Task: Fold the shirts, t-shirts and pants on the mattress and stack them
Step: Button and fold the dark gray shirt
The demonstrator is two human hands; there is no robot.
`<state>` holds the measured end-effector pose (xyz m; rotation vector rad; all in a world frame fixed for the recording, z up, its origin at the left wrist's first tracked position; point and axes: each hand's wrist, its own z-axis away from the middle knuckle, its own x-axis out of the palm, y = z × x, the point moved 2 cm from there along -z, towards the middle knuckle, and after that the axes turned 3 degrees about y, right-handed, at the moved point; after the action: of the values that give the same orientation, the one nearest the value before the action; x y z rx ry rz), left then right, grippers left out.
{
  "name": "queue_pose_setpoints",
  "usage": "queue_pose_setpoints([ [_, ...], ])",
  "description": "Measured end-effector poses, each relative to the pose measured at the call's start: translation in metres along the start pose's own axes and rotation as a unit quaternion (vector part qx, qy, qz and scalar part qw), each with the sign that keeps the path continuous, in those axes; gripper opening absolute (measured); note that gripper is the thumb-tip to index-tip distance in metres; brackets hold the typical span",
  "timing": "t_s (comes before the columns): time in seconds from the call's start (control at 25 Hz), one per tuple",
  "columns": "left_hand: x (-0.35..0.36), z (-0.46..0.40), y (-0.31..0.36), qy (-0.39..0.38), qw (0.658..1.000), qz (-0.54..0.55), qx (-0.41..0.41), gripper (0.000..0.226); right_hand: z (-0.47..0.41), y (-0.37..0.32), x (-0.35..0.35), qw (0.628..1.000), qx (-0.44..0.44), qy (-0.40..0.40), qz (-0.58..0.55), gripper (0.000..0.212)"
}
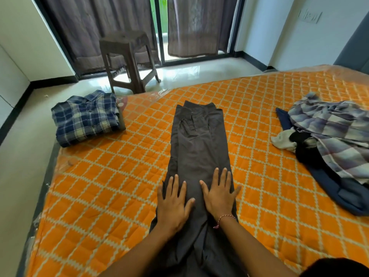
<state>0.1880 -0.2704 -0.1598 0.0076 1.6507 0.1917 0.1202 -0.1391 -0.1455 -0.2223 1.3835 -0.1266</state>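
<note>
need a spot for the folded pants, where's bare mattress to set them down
Bare mattress lies between the folded blue plaid shirt and the dark grey pants, and between the pants and the unfolded clothes pile. The far right corner beyond the pile is bare too. The right edge is crowded by that pile; both hands press flat on the pants.

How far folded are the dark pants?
Half done: the dark pants lie stretched out lengthwise, one leg over the other, not folded short. Both hands press flat on them.
</note>
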Motion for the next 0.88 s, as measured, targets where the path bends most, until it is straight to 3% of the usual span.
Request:
queue_pose_setpoints([
  [0.12,-0.012,-0.06,-0.004,0.013,0.998,-0.024,0.053,0.052,-0.041,-0.011,-0.019,0.991,-0.122,0.008,0.052,0.062],
  [0.2,-0.013,-0.102,-0.007,0.011,0.993,-0.035,0.112,0.05,-0.069,-0.015,-0.025,0.976,-0.194,-0.018,0.094,0.08],
  [0.28,-0.018,-0.147,-0.01,0.042,0.995,0.014,0.086,0.053,-0.111,-0.016,-0.026,0.964,-0.238,-0.009,0.121,0.094],
  [0.32,-0.016,-0.167,-0.014,0.055,0.995,0.068,0.052,0.056,-0.129,-0.019,-0.027,0.957,-0.252,-0.008,0.142,0.09],
  [0.4,-0.012,-0.193,-0.023,0.08,0.991,0.103,0.013,0.062,-0.154,-0.026,-0.03,0.957,-0.259,0.008,0.13,0.083],
  [0.44,-0.002,-0.205,-0.029,0.067,0.995,0.075,0.014,0.067,-0.17,-0.026,-0.026,0.957,-0.254,-0.018,0.136,0.092],
  [0.52,0.017,-0.224,-0.041,-0.029,0.999,0.015,0.021,0.084,-0.203,-0.021,-0.019,0.965,-0.226,-0.025,0.133,0.119],
  [0.6,0.031,-0.248,-0.055,-0.097,0.994,0.036,-0.022,0.109,-0.234,-0.016,-0.024,0.978,-0.16,-0.026,0.134,0.127],
  [0.68,0.037,-0.273,-0.063,-0.043,0.99,0.111,-0.08,0.12,-0.259,-0.012,-0.032,0.991,-0.101,0.036,0.084,0.104],
  [0.76,0.036,-0.303,-0.068,0.028,0.962,0.224,-0.153,0.119,-0.287,-0.004,-0.043,0.993,-0.004,0.111,-0.041,0.083],
  [0.84,0.03,-0.342,-0.077,0.039,0.904,0.357,-0.233,0.113,-0.323,0.005,-0.046,0.968,0.078,0.099,-0.217,0.047],
  [0.88,0.027,-0.359,-0.08,0.024,0.875,0.41,-0.258,0.104,-0.338,0.008,-0.046,0.933,0.12,0.066,-0.333,0.037],
])
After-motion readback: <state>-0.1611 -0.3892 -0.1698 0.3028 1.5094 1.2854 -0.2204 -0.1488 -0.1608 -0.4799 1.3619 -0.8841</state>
